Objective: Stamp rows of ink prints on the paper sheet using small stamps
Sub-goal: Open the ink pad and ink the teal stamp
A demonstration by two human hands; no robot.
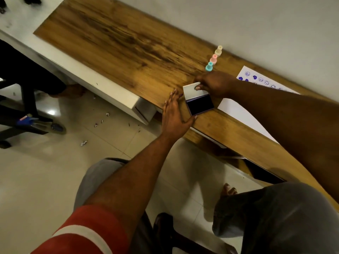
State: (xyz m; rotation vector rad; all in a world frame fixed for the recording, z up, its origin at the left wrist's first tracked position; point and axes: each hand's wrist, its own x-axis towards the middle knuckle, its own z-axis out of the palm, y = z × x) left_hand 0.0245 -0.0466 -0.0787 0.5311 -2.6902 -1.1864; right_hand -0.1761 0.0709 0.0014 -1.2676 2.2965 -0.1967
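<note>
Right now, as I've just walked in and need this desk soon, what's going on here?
A person seated at the wooden desk is busy with a stamping job. The right hand grips the white lid of an open ink pad, while the left hand lies flat against the pad's left side, fingers straight. No stamp is held: the teal stamp, pink stamp and cream stamp stand in a row beyond the pad. The paper sheet beside it already carries some blue prints.

Open tabletop (110, 33) left of ink pad (200, 105)
</note>
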